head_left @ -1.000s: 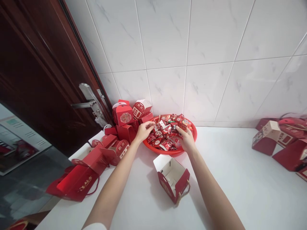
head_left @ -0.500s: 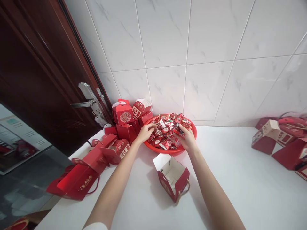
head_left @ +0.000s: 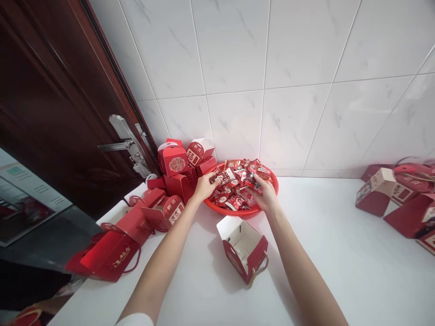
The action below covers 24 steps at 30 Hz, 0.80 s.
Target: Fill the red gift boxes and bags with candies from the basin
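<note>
A red oval basin full of small red wrapped candies stands against the wall. At its left side my left hand pinches a red and white candy packet by its edge. My right hand reaches over the right side, its thumb and fingers closed on a red candy packet, partly hidden among the others. Between my forearms, just in front of the basin, sits an open red gift box with a white inside and a rope handle. A few small things lie at its bottom.
Several red gift boxes are stacked left of the basin, and more red boxes line the white table's left edge. Other boxes stand far right. A dark wooden door with a metal handle is at the left.
My left hand has taken hold of a red and white packet and raised it slightly. My right hand has barely shifted. Something dark has appeared beyond the table at the lower left.
</note>
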Each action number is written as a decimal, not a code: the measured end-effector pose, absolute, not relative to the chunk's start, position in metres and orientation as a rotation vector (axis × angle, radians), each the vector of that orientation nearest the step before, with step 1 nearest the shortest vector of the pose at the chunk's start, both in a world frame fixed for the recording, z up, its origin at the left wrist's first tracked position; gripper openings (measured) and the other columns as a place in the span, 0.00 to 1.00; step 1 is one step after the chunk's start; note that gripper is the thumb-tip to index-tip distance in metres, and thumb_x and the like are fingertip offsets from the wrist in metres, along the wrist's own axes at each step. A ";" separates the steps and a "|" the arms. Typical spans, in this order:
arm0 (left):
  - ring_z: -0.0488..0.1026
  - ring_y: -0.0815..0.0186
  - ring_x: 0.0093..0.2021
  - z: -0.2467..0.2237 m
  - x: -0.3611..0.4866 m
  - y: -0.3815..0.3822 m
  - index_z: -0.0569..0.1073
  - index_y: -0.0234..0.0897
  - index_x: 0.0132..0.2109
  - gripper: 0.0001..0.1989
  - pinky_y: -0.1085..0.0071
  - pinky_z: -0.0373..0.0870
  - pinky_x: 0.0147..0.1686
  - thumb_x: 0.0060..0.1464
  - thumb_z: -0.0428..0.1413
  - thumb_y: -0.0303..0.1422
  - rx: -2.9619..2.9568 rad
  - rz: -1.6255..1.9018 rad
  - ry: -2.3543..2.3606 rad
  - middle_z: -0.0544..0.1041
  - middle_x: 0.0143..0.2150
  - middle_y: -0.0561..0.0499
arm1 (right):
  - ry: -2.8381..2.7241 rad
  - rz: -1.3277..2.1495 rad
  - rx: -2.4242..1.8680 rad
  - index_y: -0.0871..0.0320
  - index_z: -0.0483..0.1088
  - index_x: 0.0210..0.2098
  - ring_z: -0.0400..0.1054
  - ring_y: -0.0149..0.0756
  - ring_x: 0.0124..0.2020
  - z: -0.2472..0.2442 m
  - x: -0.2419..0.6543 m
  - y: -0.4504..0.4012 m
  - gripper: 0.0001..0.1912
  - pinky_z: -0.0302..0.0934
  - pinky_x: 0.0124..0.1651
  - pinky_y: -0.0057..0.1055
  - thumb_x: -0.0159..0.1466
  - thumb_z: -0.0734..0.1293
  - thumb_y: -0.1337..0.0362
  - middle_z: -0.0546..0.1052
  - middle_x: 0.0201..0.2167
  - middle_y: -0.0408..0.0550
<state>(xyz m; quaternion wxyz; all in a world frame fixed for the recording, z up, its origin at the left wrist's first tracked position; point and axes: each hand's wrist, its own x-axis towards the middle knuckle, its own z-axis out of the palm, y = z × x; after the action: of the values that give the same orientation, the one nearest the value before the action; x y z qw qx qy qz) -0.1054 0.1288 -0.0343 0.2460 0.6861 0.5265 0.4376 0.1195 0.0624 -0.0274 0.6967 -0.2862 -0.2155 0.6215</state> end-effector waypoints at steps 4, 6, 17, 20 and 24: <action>0.77 0.58 0.33 -0.034 -0.104 0.129 0.82 0.35 0.44 0.22 0.60 0.74 0.43 0.39 0.69 0.38 1.804 1.255 1.374 0.84 0.36 0.46 | -0.461 1.392 -0.640 0.55 0.78 0.30 0.77 0.36 0.34 -0.026 0.119 0.062 0.11 0.76 0.35 0.31 0.49 0.80 0.65 0.82 0.32 0.42; 0.77 0.58 0.34 -0.032 -0.104 0.128 0.81 0.35 0.44 0.25 0.60 0.74 0.43 0.37 0.70 0.41 1.758 1.286 1.309 0.83 0.35 0.46 | -0.457 1.388 -0.646 0.55 0.78 0.31 0.77 0.36 0.35 -0.026 0.119 0.062 0.11 0.76 0.36 0.32 0.49 0.80 0.65 0.82 0.32 0.42; 0.79 0.58 0.43 -0.018 -0.087 0.096 0.81 0.34 0.42 0.24 0.59 0.73 0.51 0.39 0.71 0.44 1.478 1.458 0.966 0.84 0.41 0.46 | -0.496 1.404 -0.680 0.54 0.78 0.32 0.77 0.37 0.37 -0.024 0.120 0.061 0.12 0.76 0.37 0.32 0.49 0.80 0.64 0.82 0.33 0.42; 0.79 0.59 0.43 -0.014 -0.075 0.084 0.81 0.35 0.43 0.22 0.61 0.72 0.52 0.41 0.71 0.41 1.407 1.448 0.897 0.83 0.41 0.48 | -0.526 1.400 -0.667 0.54 0.78 0.31 0.77 0.37 0.37 -0.024 0.121 0.060 0.13 0.76 0.38 0.32 0.48 0.81 0.63 0.81 0.32 0.41; 0.79 0.59 0.45 -0.011 -0.062 0.075 0.80 0.37 0.46 0.23 0.62 0.72 0.52 0.43 0.71 0.40 1.336 1.400 0.850 0.83 0.44 0.48 | -0.549 1.399 -0.657 0.53 0.77 0.32 0.77 0.38 0.39 -0.024 0.121 0.059 0.14 0.77 0.41 0.34 0.48 0.81 0.62 0.82 0.34 0.41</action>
<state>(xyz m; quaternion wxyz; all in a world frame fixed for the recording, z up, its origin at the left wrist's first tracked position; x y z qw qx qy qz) -0.0617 0.0750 -0.0105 0.4914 0.5505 0.3503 0.5769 0.1209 0.0594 -0.0242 0.6824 -0.2928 -0.2446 0.6236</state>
